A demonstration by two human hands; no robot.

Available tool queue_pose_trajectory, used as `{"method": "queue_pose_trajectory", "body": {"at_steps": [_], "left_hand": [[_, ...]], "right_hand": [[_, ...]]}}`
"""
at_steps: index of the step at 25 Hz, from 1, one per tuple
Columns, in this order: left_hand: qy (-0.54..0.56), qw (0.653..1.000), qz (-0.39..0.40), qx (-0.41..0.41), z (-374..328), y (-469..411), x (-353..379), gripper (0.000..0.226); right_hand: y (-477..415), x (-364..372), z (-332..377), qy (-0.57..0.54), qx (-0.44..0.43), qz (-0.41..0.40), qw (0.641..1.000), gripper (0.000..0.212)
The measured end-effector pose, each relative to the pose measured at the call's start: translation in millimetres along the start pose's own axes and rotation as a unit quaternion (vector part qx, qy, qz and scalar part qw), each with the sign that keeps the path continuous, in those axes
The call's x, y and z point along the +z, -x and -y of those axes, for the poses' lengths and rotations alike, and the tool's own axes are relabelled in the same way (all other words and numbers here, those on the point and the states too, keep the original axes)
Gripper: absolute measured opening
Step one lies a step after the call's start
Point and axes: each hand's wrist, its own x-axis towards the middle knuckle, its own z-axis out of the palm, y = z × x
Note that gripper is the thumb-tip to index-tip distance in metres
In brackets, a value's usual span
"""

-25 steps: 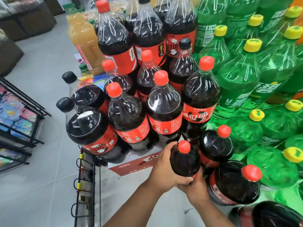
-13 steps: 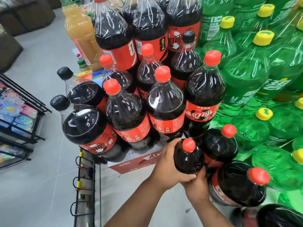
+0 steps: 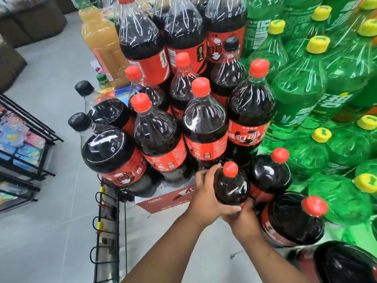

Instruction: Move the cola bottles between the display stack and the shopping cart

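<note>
My left hand (image 3: 206,193) and right hand (image 3: 244,219) still grip one cola bottle (image 3: 230,186) — barely risen, just right of the red carton (image 3: 163,201). Transfer unfinished, I'd say.

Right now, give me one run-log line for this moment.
left hand: grips cola bottle side | right hand: grips it lower down | bottle: cap up, beside cola stack | green bottles: at right

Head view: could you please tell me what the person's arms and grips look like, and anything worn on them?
The left arm and right arm are bare to the frame edge; no sleeve shows. The left grip and right grip wear no gloves, and no watch, bracelet or ring is visible.
</note>
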Motion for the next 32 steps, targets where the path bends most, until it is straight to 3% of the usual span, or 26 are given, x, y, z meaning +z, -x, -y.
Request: {"method": "queue_pose_trajectory", "body": {"at_steps": [7, 12, 17, 21, 23, 27, 32], "left_hand": [[-0.044, 0.999, 0.014, -0.017, -18.3, 11.3, -10.7, 0.123], [-0.054, 0.998, -0.007, -0.002, -29.3, 24.9, -22.8, 0.111], [-0.08, 0.996, -0.022, 0.034, -41.9, 46.9, -40.3, 0.098], [-0.114, 0.99, -0.035, 0.079, -63.7, 62.0, -58.6, 0.083], [-0.116, 0.986, -0.049, 0.11, -78.3, 72.1, -66.5, 0.077], [-0.14, 0.971, -0.062, 0.185, -116.1, 89.1, -73.2, 0.069], [-0.152, 0.953, -0.076, 0.25, -171.4, 105.1, -65.2, 0.066]], "right_hand": [[12.0, -15.9, 16.9, 0.014, -0.016, 0.042, 0.999, 0.081], [32.9, -26.3, 34.8, -0.035, -0.058, 0.007, 0.998, 0.087], [53.6, -50.0, 56.0, -0.01, -0.102, 0.022, 0.995, 0.079], [78.0, -73.5, 88.4, -0.001, -0.157, 0.047, 0.986, 0.051], [92.3, -89.2, 105.1, 0.004, -0.187, 0.059, 0.981, 0.047], [114.9, -125.6, 126.6, 0.095, -0.215, 0.032, 0.971, 0.078], [138.3, -188.4, 133.8, 0.128, -0.251, -0.036, 0.959, 0.074]]}}
